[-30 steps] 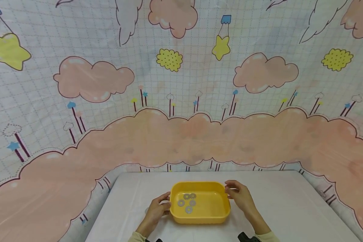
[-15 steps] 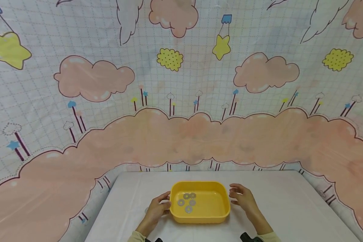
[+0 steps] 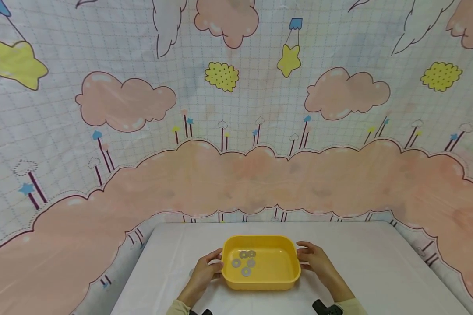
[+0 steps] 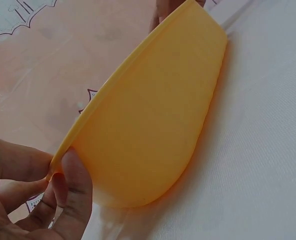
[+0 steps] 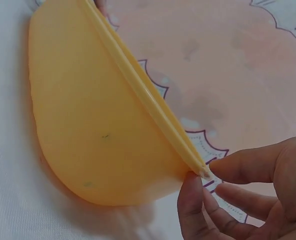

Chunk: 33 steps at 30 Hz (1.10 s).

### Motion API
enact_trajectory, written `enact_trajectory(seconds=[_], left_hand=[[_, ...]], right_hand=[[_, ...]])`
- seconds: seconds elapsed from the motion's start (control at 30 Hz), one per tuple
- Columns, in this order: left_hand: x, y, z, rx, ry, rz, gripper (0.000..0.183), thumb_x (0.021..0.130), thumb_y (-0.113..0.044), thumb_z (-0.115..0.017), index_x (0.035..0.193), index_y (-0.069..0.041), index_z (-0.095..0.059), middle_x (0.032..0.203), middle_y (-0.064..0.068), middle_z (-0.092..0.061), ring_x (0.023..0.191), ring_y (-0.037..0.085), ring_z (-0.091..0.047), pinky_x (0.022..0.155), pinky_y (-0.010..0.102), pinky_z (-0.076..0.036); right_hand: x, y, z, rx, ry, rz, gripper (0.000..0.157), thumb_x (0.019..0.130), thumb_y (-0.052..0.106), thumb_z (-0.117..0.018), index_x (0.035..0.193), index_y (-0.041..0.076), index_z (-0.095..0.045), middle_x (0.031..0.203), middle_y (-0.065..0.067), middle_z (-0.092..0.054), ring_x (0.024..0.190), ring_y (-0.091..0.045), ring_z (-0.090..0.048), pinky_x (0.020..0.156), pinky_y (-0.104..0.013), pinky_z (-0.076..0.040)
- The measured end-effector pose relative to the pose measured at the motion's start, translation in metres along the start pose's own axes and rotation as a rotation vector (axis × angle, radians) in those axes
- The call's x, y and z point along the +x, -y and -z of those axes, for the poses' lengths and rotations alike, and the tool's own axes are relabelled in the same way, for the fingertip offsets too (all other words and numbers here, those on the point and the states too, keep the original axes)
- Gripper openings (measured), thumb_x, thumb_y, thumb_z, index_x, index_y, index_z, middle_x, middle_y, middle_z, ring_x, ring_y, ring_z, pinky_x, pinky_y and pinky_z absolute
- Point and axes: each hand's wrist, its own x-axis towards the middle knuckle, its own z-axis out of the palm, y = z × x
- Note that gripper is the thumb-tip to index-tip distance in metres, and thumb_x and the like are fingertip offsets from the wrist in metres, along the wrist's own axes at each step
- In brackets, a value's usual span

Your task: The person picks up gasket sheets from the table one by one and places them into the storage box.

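Note:
A yellow rectangular plastic tray [image 3: 276,267] with rounded corners rests on the white table. Several flat grey ring-shaped washers [image 3: 246,271] lie in its left half. My left hand [image 3: 200,273] is at the tray's left end; in the left wrist view its thumb [image 4: 78,190] and index finger pinch the rim. At the opposite end is my right hand [image 3: 318,264], with thumb [image 5: 190,202] and index finger [image 5: 248,162] pinching the rim. The outer walls of the tray fill much of both wrist views, which hide its inside.
The white table [image 3: 378,271] extends around the tray. A small greyish round thing [image 3: 191,272], partly hidden, lies left of my left hand. Behind the table hangs a backdrop cloth [image 3: 260,179] printed with clouds and stars.
My right hand drew slightly away from the tray's right end, then came back to its rim a little nearer to me. My left hand and the washers stayed in place.

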Motion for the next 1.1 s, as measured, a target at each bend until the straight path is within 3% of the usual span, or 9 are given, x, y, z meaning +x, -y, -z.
enact_trajectory(seconds=[0.6, 0.73, 0.9, 1.1], left_hand=[[0.006, 0.001, 0.002, 0.007, 0.014, 0.021, 0.06, 0.09, -0.002, -0.058, 0.146, 0.006, -0.04, 0.122, 0.017, -0.048, 0.081, 0.014, -0.059, 0.07, 0.029, -0.056], [0.004, 0.002, 0.002, 0.046, 0.003, 0.017, 0.058, 0.09, -0.003, -0.059, 0.145, 0.005, -0.042, 0.119, 0.015, -0.05, 0.081, 0.013, -0.059, 0.069, 0.03, -0.056], [-0.005, -0.002, 0.0, 0.169, -0.072, -0.028, 0.052, 0.09, -0.007, -0.061, 0.14, 0.003, -0.05, 0.113, 0.011, -0.057, 0.082, 0.011, -0.059, 0.068, 0.031, -0.058], [-0.015, -0.006, 0.005, 0.347, -0.239, -0.142, 0.039, 0.091, -0.011, -0.066, 0.128, -0.002, -0.061, 0.107, 0.007, -0.063, 0.09, 0.014, -0.061, 0.067, 0.022, -0.055]], right_hand=[[0.006, -0.003, -0.001, 0.072, 0.048, -0.089, 0.043, 0.091, 0.001, -0.058, 0.133, -0.003, -0.052, 0.102, -0.013, -0.058, 0.082, -0.021, -0.061, 0.07, -0.033, -0.056], [0.006, -0.005, -0.001, 0.089, 0.038, -0.097, 0.042, 0.092, 0.002, -0.058, 0.133, -0.001, -0.053, 0.102, -0.013, -0.058, 0.082, -0.022, -0.06, 0.07, -0.033, -0.055], [0.006, -0.005, -0.002, 0.098, 0.022, -0.098, 0.041, 0.092, 0.002, -0.058, 0.133, -0.002, -0.053, 0.101, -0.013, -0.058, 0.081, -0.022, -0.06, 0.069, -0.033, -0.055], [0.003, -0.004, -0.003, 0.106, 0.016, -0.089, 0.041, 0.092, 0.002, -0.057, 0.132, -0.002, -0.053, 0.102, -0.013, -0.058, 0.082, -0.022, -0.06, 0.068, -0.032, -0.054]])
